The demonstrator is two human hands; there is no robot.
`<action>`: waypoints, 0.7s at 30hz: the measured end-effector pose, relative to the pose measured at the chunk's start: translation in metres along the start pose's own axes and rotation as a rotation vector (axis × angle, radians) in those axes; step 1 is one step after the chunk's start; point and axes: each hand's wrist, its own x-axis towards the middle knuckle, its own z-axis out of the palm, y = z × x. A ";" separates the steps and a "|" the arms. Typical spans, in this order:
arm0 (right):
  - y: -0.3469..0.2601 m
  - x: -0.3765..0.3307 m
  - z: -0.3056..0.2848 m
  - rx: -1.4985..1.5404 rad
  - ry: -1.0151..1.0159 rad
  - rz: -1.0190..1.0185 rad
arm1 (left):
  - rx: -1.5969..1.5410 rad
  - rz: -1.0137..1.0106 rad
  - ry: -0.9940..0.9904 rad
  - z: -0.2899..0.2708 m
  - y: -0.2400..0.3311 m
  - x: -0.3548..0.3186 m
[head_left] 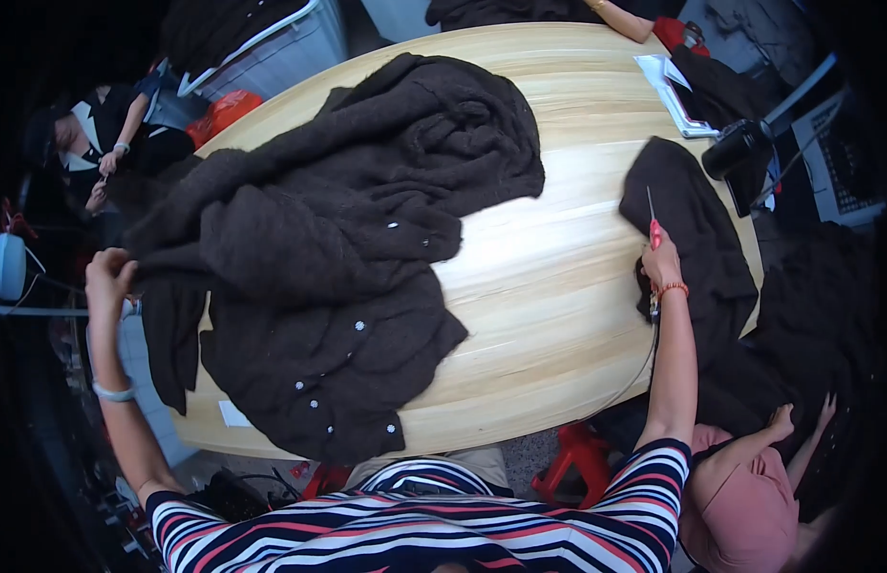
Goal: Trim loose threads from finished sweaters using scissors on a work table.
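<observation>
A dark brown knitted cardigan (pixel 300 229) with shiny round buttons is spread in folds over the left half of the table. My left hand (pixel 109 277) pinches part of it at the table's left edge, drawing the cloth taut. In my right hand (pixel 661 263) is a red-handled tool (pixel 655 231) with a thin pointed metal tip aimed away from me; its exact kind I cannot make out. A second dark brown knit piece (pixel 692 191) lies under that hand on the right side. A thin cord (pixel 644 368) runs down beside my right wrist.
The light wooden table (pixel 529 344) has curved-looking edges. At its far right are a white-framed tablet-like item (pixel 677 95) and a black cylindrical object (pixel 739 150). Grey bins (pixel 281 57) stand behind. Co-workers sit left and right, near more dark knits (pixel 816 315). A red stool (pixel 572 468) is below.
</observation>
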 end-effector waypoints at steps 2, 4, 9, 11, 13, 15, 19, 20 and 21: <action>0.013 -0.035 0.027 -0.105 0.139 -0.269 | 0.089 0.306 0.060 0.054 0.085 -0.043; -0.065 -0.091 0.030 0.073 -0.116 -0.051 | -0.301 0.391 -0.072 0.091 0.142 -0.081; -0.078 -0.177 0.042 0.200 -0.077 -0.324 | -0.370 0.822 -0.161 0.179 0.295 -0.102; -0.092 -0.195 0.038 0.229 -0.207 -0.267 | -0.189 0.815 -0.190 0.210 0.321 -0.086; -0.105 -0.200 0.045 0.210 -0.260 -0.313 | -0.020 0.745 -0.364 0.250 0.305 -0.068; -0.092 -0.182 0.056 0.041 -0.108 -0.251 | -0.059 0.762 -0.274 0.273 0.272 -0.064; 0.012 -0.104 0.006 -0.172 0.271 0.405 | -0.122 0.869 -0.279 0.271 0.266 -0.080; 0.046 -0.096 -0.002 -0.107 0.228 0.560 | -0.136 0.894 -0.279 0.272 0.271 -0.085; 0.061 -0.095 -0.005 -0.065 0.220 0.618 | -0.113 0.891 -0.295 0.266 0.276 -0.090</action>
